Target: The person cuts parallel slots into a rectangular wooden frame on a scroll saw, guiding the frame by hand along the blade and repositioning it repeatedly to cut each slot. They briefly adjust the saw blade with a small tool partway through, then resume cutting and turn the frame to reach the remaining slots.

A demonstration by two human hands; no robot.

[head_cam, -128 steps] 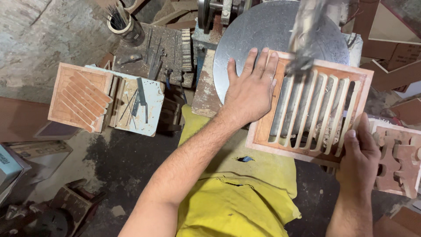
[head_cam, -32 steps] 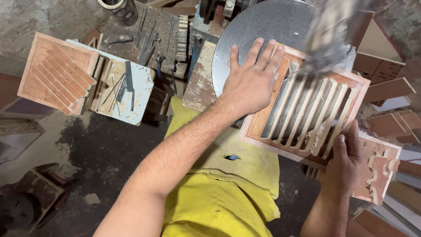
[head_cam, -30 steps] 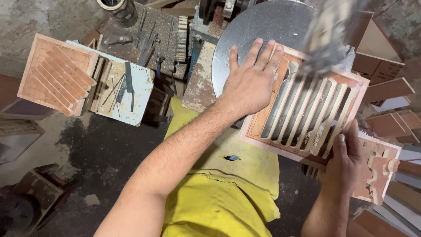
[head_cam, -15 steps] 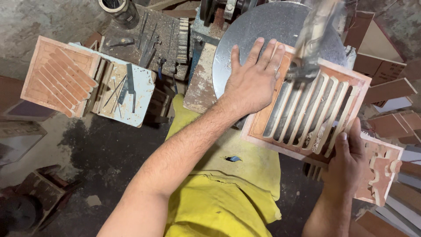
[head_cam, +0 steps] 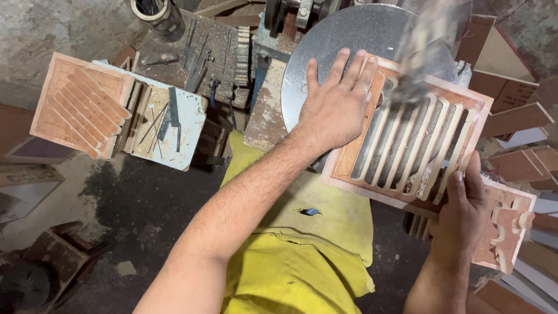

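Note:
A square reddish wooden panel [head_cam: 354,157] with several parallel cut slats lies on the round metal saw table [head_cam: 343,35]. My left hand [head_cam: 334,104] presses flat on the panel's left edge, fingers spread, partly on the metal table. My right hand [head_cam: 465,206] grips the panel's lower right corner, thumb on top. A blurred moving blade arm [head_cam: 424,52] stands over the panel's upper middle, hiding part of the slats.
A finished slatted panel [head_cam: 78,104] rests at the left beside a pale blue board [head_cam: 168,125] with thin blades on it. A carved wooden piece [head_cam: 508,229] lies under my right hand. Stacked boards [head_cam: 511,99] fill the right side. A can [head_cam: 154,11] stands top left. Yellow cloth [head_cam: 302,250] covers my lap.
The panel has been turned slightly and slid back and forth under the blade arm; both hands stayed on it. The camera view shifted a little.

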